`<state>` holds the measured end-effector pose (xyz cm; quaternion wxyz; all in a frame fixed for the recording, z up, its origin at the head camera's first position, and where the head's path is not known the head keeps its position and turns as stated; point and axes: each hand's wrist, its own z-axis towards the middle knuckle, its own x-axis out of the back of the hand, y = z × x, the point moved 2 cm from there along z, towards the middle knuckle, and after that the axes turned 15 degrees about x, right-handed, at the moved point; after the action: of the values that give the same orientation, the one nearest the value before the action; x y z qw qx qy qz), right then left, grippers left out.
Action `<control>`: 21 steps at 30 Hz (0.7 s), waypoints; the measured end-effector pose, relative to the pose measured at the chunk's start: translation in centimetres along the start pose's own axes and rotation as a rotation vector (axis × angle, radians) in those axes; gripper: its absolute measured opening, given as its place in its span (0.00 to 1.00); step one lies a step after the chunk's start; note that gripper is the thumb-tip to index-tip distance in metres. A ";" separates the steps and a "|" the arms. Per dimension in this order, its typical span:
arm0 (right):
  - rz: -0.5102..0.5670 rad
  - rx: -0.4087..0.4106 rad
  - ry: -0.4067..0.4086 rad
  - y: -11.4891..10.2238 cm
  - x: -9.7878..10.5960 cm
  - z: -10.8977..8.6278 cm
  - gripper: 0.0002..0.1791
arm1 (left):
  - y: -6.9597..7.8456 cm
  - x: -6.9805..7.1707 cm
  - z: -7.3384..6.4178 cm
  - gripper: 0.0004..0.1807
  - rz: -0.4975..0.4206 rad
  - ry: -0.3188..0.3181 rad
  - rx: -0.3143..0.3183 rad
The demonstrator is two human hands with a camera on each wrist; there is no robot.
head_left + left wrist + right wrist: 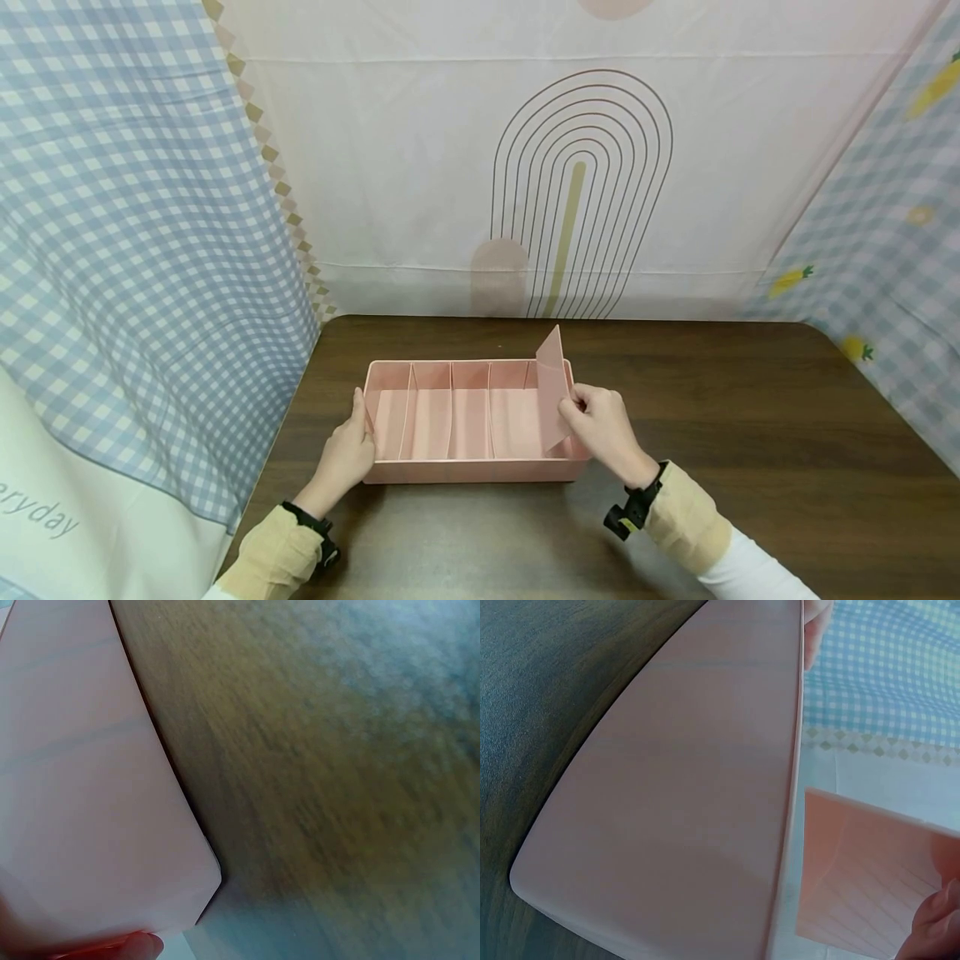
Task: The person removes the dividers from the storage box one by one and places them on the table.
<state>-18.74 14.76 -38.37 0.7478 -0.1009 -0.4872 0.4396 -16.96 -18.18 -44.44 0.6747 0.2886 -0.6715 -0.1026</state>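
Observation:
A long pink divided box stands on the table, its inside split by upright partitions. My right hand pinches a loose thin pink divider panel by its near right edge. The panel leans at an angle over the right end of the box and rises above the rim. In the right wrist view, the panel shows beyond the box wall, with fingertips on it. My left hand rests against the box's left end with a finger extended along it; its other fingers are partly hidden.
The brown wooden table extends to both sides and in front of the box. A white patterned cloth hangs behind it. Blue checked cloths hang at the left and right.

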 end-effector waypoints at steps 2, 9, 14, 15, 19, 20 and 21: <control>-0.002 -0.003 0.003 0.1 0.0 0.0 0.16 | 0.0 0.0 0.0 0.31 -0.002 0.004 -0.003; 0.004 -0.001 0.005 0.3 0.2 0.1 0.16 | -0.1 0.0 0.0 0.31 -0.002 0.004 0.000; 0.012 -0.022 0.004 0.5 0.3 0.0 0.16 | -0.1 -0.1 0.0 0.32 0.000 0.000 0.005; 0.012 -0.023 0.006 0.6 0.3 0.0 0.16 | -0.1 -0.1 0.0 0.32 0.000 -0.002 0.007; 0.003 -0.027 0.015 0.9 0.4 -0.1 0.17 | -0.1 -0.1 0.2 0.32 -0.001 -0.012 0.018; 0.003 -0.028 0.017 0.9 0.4 -0.1 0.17 | -0.2 -0.1 0.2 0.32 -0.001 -0.015 0.020; 0.004 -0.029 0.020 0.9 0.5 -0.1 0.17 | -0.2 -0.2 0.2 0.32 -0.001 -0.018 0.020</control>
<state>-19.09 15.70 -38.69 0.7503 -0.1170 -0.4856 0.4331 -17.11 -18.32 -44.69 0.6655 0.2947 -0.6787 -0.0985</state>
